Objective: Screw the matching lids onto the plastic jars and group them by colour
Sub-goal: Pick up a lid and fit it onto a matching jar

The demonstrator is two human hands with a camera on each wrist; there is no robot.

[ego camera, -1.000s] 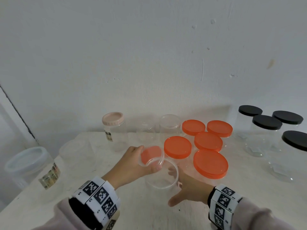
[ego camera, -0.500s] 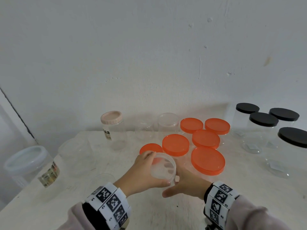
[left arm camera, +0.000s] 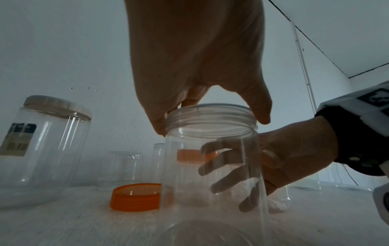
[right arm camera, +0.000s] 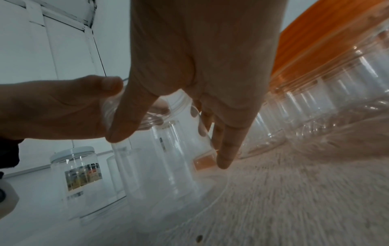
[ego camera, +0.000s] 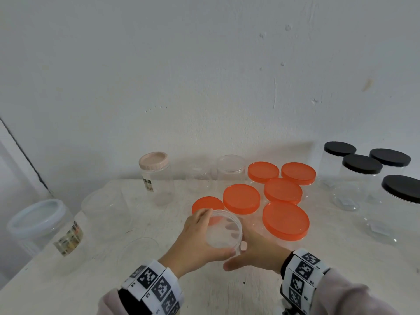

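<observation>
My left hand [ego camera: 200,239] grips the threaded rim of an open clear jar [ego camera: 223,233] from above, fingers curled round its mouth, while my right hand [ego camera: 256,251] wraps the jar's body lower down, fingers seen through the plastic in the left wrist view. The jar stands upright on the white table [ego camera: 227,289], near its front edge and just in front of a loose orange lid [ego camera: 205,204] lying threads-up beside it. Behind that, five orange-lidded jars [ego camera: 285,220] already stand clustered together, and four black-lidded jars [ego camera: 361,164] form their own group to the right. Left of centre, a pink-lidded jar [ego camera: 154,176] and a white-lidded jar [ego camera: 41,226] stand apart, with several clear jars [ego camera: 104,210] among them; whether each of those wears a clear lid or none I cannot tell. By my reckoning the orange and black groups are nearly done, and this jar awaits the loose lid.
</observation>
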